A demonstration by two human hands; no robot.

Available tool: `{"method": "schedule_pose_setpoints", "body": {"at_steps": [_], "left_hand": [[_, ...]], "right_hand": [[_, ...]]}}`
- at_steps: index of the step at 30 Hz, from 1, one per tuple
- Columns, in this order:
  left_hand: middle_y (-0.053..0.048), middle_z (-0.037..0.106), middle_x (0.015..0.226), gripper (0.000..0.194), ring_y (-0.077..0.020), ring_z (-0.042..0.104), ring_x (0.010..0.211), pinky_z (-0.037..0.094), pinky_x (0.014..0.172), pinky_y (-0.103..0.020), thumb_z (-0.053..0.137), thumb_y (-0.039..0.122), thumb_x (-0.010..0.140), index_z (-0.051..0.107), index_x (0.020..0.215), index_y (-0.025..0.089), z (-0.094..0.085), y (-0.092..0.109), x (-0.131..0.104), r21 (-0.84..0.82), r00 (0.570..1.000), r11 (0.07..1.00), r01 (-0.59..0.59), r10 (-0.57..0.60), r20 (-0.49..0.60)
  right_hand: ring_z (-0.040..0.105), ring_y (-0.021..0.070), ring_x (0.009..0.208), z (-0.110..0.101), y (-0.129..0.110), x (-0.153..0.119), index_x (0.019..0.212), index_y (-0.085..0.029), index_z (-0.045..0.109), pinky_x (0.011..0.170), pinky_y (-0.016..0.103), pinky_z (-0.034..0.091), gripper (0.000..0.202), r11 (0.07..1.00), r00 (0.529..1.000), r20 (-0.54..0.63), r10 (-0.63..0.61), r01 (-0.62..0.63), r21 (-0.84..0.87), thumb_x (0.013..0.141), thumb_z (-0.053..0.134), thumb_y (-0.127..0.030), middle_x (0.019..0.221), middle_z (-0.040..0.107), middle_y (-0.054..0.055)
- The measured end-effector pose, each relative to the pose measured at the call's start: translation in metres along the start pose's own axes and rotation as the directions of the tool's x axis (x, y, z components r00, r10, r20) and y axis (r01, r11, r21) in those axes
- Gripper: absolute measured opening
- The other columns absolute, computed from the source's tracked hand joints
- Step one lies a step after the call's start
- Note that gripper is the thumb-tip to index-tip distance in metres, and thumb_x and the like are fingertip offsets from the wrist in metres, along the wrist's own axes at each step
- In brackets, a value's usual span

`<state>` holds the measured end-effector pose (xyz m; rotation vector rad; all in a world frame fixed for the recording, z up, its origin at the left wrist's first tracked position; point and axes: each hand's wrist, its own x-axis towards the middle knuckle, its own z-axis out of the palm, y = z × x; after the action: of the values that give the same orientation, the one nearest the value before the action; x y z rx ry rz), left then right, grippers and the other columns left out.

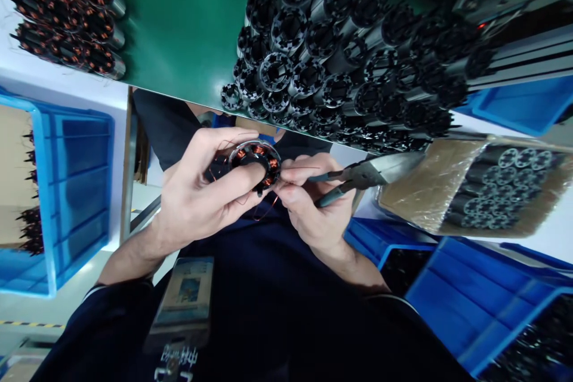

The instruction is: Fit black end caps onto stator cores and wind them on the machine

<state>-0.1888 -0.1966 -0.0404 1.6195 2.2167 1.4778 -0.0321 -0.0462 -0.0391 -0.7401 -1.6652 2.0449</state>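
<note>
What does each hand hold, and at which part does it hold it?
The left hand holds a wound stator around its body. The right hand holds pliers by the handles and pinches a thin wire.

The stator (256, 162) in the left hand (201, 191) shows glossy copper windings in matt black plastic, ringed by bright metal; the pliers (358, 176) have dull grey steel jaws and smooth teal plastic grips; the bench top (188, 18) is matt green; the bins (76, 191) are shiny blue plastic; the tray (416, 194) is rough brown cardboard.
</note>
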Motion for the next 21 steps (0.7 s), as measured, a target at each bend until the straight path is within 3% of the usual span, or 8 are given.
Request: {"method": "schedule_pose_setpoints", "body": {"at_steps": [3,8,12,14,18,21], "left_hand": [[-0.007,0.081,0.153,0.019,-0.0299,0.087,0.133,0.08,0.113,-0.043,0.091,0.037,0.111,0.083,0.128,0.036,0.0,-0.002,-0.005,0.011,1.0,1.0,0.021,-0.021,0.021],[-0.011,0.082,0.147,0.022,-0.0282,0.087,0.132,0.079,0.112,-0.039,0.095,0.035,0.109,0.083,0.127,0.03,0.004,-0.003,-0.006,-0.045,0.999,0.998,0.038,-0.039,-0.018],[-0.009,0.081,0.15,0.03,-0.0286,0.087,0.131,0.08,0.11,-0.041,0.097,0.046,0.109,0.085,0.133,0.034,0.004,-0.006,-0.008,-0.047,0.999,0.998,0.044,-0.045,-0.018],[-0.009,0.081,0.152,0.033,-0.0291,0.087,0.133,0.079,0.111,-0.039,0.099,0.044,0.107,0.086,0.135,0.033,0.003,-0.008,-0.012,0.019,1.0,1.0,0.018,-0.018,-0.008],[-0.006,0.082,0.152,0.029,-0.0273,0.088,0.126,0.079,0.104,-0.037,0.098,0.033,0.105,0.087,0.132,0.033,0.004,-0.012,-0.02,0.177,0.998,0.984,0.033,-0.025,-0.053],[-0.004,0.082,0.154,0.031,-0.0282,0.089,0.126,0.08,0.104,-0.041,0.098,0.032,0.105,0.087,0.134,0.036,0.005,-0.017,-0.023,0.203,0.997,0.979,0.035,-0.02,-0.074]], "right_hand": [[0.065,0.0174,0.071,-0.003,0.001,0.003,0.102,-0.03,0.089,0.059,0.034,0.054,0.034,0.996,0.999,0.033,0.017,-0.015,-0.083,0.105,0.098,-0.062,0.087,0.074,0.002],[0.061,0.0163,0.069,-0.008,0.003,0.005,0.11,-0.033,0.093,0.061,0.033,0.054,0.028,0.997,0.999,0.05,-0.009,0.012,-0.073,0.106,0.1,-0.059,0.081,0.068,-0.001],[0.06,0.0153,0.068,-0.01,0.004,0.006,0.111,-0.034,0.094,0.06,0.033,0.051,0.019,0.996,0.997,0.075,-0.005,0.011,-0.088,0.107,0.1,-0.052,0.088,0.075,0.0],[0.058,0.0131,0.067,-0.01,0.002,0.008,0.111,-0.033,0.094,0.06,0.031,0.048,0.014,0.997,0.998,0.066,-0.004,0.009,-0.082,0.109,0.099,-0.047,0.09,0.076,-0.001],[0.057,0.0108,0.07,-0.013,0.001,0.017,0.103,-0.026,0.09,0.068,0.028,0.053,0.023,0.99,0.98,0.138,0.141,-0.139,-0.025,0.107,0.101,-0.045,0.085,0.07,-0.003],[0.053,0.0099,0.068,-0.02,0.005,0.023,0.104,-0.022,0.086,0.066,0.027,0.051,0.034,0.952,0.91,0.299,0.286,-0.305,0.019,0.104,0.102,-0.052,0.082,0.064,-0.005]]}}
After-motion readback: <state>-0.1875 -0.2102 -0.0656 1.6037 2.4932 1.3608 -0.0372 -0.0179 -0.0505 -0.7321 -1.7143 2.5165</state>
